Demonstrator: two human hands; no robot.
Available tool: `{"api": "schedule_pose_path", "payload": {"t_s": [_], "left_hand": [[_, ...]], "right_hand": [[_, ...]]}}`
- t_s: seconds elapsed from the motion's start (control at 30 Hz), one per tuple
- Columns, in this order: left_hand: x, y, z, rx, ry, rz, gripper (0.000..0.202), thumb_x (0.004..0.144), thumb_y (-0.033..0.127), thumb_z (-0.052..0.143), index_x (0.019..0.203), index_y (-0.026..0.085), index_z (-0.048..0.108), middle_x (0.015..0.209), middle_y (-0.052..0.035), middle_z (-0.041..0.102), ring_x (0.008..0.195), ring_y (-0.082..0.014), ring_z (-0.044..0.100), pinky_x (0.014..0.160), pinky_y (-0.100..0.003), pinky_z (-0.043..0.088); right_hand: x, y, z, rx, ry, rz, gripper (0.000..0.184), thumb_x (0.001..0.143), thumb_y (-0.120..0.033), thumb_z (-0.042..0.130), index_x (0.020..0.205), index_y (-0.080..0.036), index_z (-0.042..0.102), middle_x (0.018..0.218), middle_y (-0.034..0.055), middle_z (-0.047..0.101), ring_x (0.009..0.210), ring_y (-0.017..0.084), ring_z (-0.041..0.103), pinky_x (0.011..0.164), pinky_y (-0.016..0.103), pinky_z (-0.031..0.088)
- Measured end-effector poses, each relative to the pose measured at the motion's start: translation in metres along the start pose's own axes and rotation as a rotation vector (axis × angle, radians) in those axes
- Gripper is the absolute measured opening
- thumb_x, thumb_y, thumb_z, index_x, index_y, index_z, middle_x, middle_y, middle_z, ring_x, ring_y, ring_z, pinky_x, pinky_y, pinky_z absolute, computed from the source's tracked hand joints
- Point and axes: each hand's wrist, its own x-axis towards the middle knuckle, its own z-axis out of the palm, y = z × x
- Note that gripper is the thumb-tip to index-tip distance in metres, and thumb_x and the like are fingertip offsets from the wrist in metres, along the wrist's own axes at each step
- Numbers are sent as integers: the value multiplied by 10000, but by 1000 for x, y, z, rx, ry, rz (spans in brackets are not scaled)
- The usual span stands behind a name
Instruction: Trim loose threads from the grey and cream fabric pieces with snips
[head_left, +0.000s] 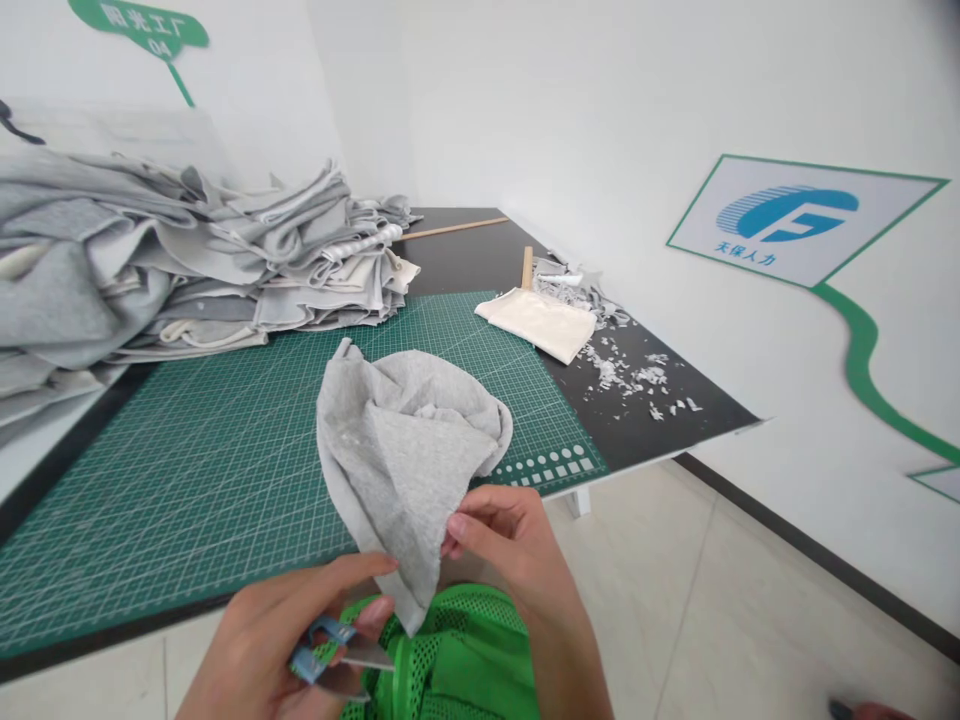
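A piece of grey knit cloth (pixel 420 440) lies partly on the green cutting mat (pixel 247 440), its near corner hanging over the table's front edge. My right hand (pixel 510 540) is closed, pinching the cloth's right edge between thumb and fingers. At the lower left, my left hand (pixel 292 620) curls round small blue-handled thread snips (pixel 326 645), whose two metal blades point right and stand apart. Its index finger touches the left side of the cloth's hanging corner. Part of the snips is hidden by the fingers.
A tall heap of grey and cream cloth (pixel 187 260) fills the table's left side. Right of the mat lie a folded cream cloth (pixel 540 322), small scraps (pixel 630 370) and a wooden strip (pixel 527 268). A wall bounds the right side.
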Motion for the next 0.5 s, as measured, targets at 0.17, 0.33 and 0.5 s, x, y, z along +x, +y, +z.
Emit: {"api": "schedule_pose_path", "payload": {"t_s": [0.17,0.33,0.5], "left_hand": [[13,5,5,-77,-34,29,269,895,253,595,1162,242,628,633,63,634,487,-82,589,492,-159,493],[23,13,11,-76,107,54,187,854,198,668,1038,229,663,560,96,517,403,-41,483,443,-143,413],[25,14,17,-110,173,69,143,847,169,688,979,221,673,552,93,514,425,-43,497,483,-157,424]], "right_hand": [[0,-1,0,45,-16,19,122,741,-293,805,711,-180,772,624,24,731,581,137,659,602,241,540],[0,0,-1,55,-32,45,108,756,-284,797,714,-189,769,644,26,742,598,148,675,624,257,552],[3,5,-3,100,-60,77,84,735,-272,813,760,-197,785,667,21,751,603,144,671,632,259,544]]}}
